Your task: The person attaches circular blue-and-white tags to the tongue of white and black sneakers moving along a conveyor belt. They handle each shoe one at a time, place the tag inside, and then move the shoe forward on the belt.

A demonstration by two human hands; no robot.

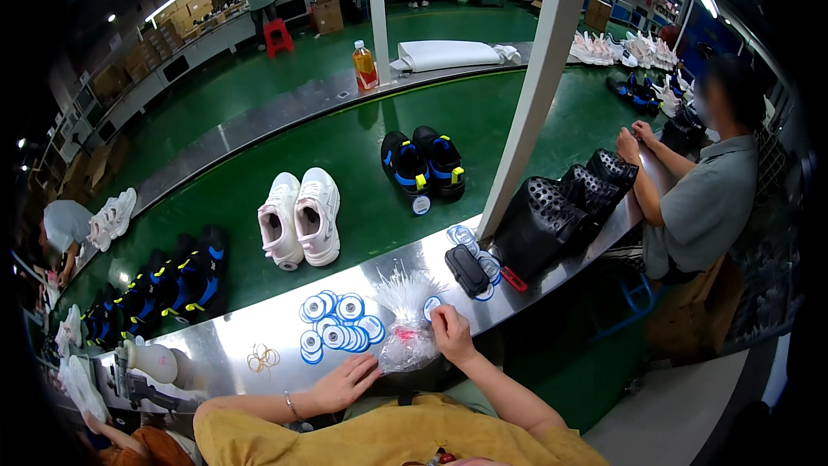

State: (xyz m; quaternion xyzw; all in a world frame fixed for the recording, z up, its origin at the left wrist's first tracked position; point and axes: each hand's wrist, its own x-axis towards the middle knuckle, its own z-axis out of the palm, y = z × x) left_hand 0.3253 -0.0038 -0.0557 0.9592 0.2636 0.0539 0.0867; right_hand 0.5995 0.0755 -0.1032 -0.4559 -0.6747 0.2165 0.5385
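Right hand pinches one round white tag at the steel ledge's near edge; left hand lies flat, fingers together, touching a clear bag of plastic ties. At ten o'clock we note blue-rimmed round tags piled. Farther, at twelve o'clock, white sneakers on the green belt.

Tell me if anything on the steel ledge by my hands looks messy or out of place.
Nothing looks damaged. The round blue-and-white tags lie in a loose overlapping heap rather than a stack, and the clear plastic ties fan out untidily by the right hand.
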